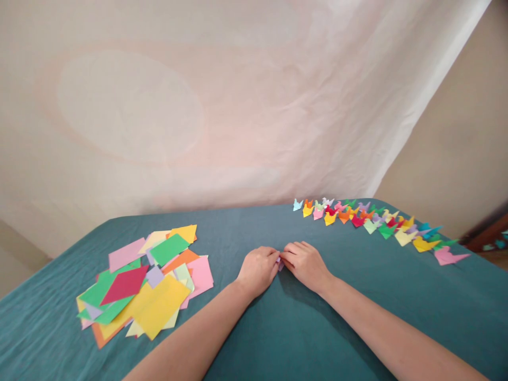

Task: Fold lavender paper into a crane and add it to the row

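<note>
Near the middle of the table, my left hand (pixel 260 269) and my right hand (pixel 306 263) meet, fingertips almost touching. Between them they pinch a small piece of lilac paper (pixel 281 264). Most of the paper is hidden behind the fingers, so its folded shape cannot be made out. Both hands are closed, with the fingers curled and the thumbs pressed in.
A loose pile of coloured paper squares (pixel 159 307) lies on the left of the teal tablecloth (pixel 246 344). Rows of small folded paper cranes (pixel 371 226) stand along the right far side. A pale cloth (pixel 238 106) hangs behind the table.
</note>
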`<state>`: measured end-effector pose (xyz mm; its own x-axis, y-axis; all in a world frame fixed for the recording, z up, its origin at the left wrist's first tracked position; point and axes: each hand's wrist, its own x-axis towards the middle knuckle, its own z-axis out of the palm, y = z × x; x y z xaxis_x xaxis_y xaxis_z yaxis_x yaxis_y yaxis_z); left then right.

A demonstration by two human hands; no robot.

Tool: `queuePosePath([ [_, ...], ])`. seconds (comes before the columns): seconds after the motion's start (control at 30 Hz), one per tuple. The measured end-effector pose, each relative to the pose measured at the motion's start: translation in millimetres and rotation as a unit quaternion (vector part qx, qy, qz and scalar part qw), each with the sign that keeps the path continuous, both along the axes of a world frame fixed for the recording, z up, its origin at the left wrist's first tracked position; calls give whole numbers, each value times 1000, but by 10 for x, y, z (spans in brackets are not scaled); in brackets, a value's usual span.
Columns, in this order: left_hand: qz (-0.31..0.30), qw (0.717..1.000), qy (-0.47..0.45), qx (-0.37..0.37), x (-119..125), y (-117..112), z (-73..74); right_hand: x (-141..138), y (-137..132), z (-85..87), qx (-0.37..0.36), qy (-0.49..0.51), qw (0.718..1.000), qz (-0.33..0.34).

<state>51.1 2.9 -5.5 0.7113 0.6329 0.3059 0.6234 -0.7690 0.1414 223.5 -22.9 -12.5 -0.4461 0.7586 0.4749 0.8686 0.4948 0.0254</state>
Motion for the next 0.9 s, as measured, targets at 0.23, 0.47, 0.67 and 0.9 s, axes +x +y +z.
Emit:
queuePosePath([
  [0.23,-2,1000,0,3,6,-17,6,-7,14,-17,11,-20,1000,3],
  [0.47,0,1000,9,7,-3,-38,20,-26,9,-3,24,-34,999,6],
  [0.67,9,999,37,30,9,-57,5,-38,1,-6,23,-34,999,9],
  [0.9,5,998,47,42,23,-64,0,-53,-10,-8,16,-27,999,9],
])
